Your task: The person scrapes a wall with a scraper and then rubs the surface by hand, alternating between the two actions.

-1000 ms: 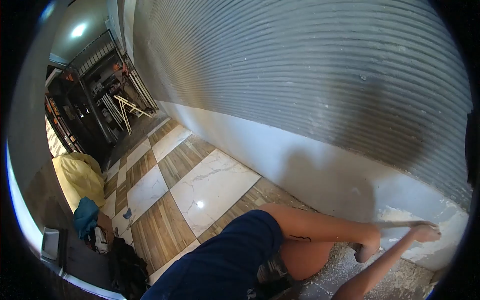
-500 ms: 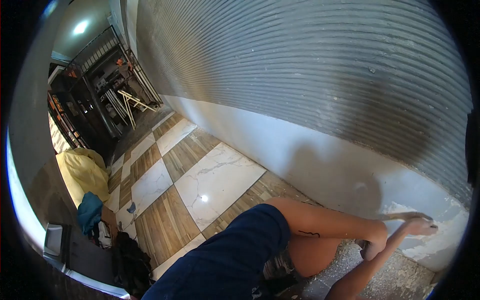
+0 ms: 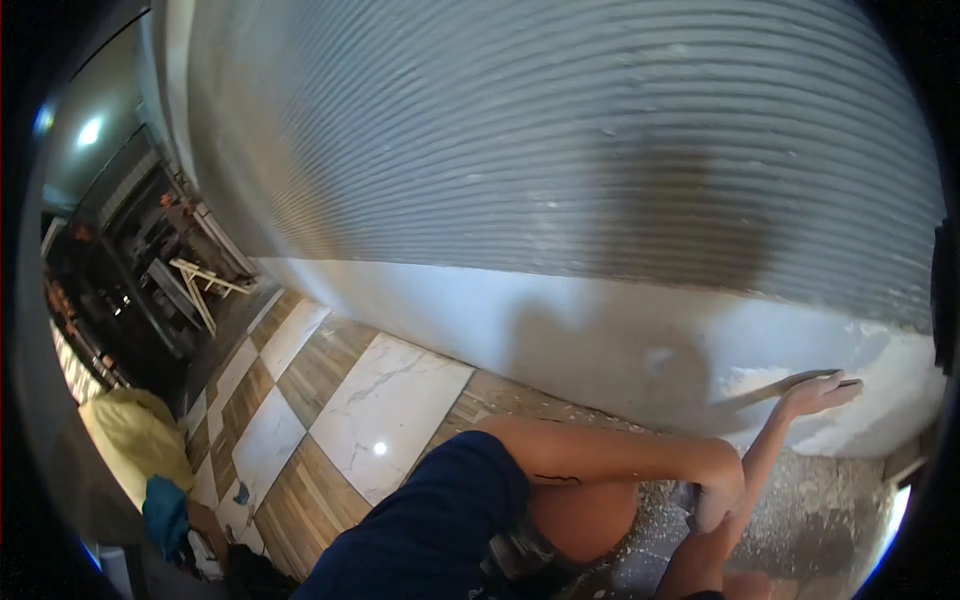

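My right hand (image 3: 824, 394) is stretched out at the lower wall (image 3: 610, 335), its fingers extended and slightly apart over a patch of rough, flaking white paint (image 3: 765, 379). Its shadow falls on the wall just left of it. My left hand (image 3: 712, 503) is bent down at the wrist with curled fingers, overlapping my right forearm in this view. A small grey shape (image 3: 685, 495) shows at its fingers; what it is I cannot tell. Above the smooth band, the wall has a grey ridged surface (image 3: 480, 160).
White flakes lie on the rough grey floor (image 3: 800, 500) below my hands. Marble-look and wood-look tiles (image 3: 385, 410) run off to the left. Further left are a yellow cover (image 3: 140, 440), a teal cloth (image 3: 165, 515) and, at the back, a pale wooden frame (image 3: 205, 290).
My view has turned to the right, so the room shifts left and down. My right hand's fingers appear more stretched out along the wall. My left hand stays curled near the right forearm.
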The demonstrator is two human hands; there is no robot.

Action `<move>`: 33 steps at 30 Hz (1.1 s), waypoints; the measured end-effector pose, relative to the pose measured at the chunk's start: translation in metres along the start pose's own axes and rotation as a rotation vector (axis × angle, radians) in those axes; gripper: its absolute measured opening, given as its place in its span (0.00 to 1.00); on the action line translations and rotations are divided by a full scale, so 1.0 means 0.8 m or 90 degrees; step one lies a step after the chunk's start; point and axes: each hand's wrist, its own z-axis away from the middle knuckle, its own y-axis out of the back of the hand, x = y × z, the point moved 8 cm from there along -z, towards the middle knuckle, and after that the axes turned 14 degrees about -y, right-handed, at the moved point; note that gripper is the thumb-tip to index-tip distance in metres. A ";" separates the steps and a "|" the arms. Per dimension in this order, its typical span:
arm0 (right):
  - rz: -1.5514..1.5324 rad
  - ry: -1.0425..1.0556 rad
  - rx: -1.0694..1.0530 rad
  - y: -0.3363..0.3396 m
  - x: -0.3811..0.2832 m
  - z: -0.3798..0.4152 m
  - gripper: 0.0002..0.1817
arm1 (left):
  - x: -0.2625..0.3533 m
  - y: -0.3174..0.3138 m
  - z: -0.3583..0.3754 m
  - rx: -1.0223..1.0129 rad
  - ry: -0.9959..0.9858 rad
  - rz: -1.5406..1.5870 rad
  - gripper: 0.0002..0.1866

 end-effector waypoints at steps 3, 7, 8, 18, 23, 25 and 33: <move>0.040 -0.185 0.013 0.021 0.082 -0.106 0.28 | -0.040 -0.046 -0.055 -0.081 -0.078 0.065 0.16; 0.656 0.243 0.278 -0.027 0.106 -0.022 0.28 | -0.032 -0.019 -0.033 -0.044 -0.050 0.014 0.17; 0.317 0.038 0.071 -0.018 0.017 0.030 0.31 | -0.028 -0.015 -0.032 -0.066 -0.042 0.004 0.17; -0.048 -0.198 -0.096 0.007 0.027 -0.066 0.44 | -0.008 0.012 0.004 -0.007 -0.050 0.016 0.20; -0.027 -0.250 -0.096 0.007 0.028 -0.050 0.41 | -0.011 0.008 0.005 0.025 -0.105 0.027 0.20; -0.086 -0.254 -0.134 -0.008 -0.009 0.041 0.46 | -0.011 0.008 -0.002 0.038 -0.110 0.011 0.21; 0.072 -0.064 -0.114 -0.019 -0.013 0.101 0.41 | 0.007 0.021 0.006 0.080 -0.116 0.055 0.21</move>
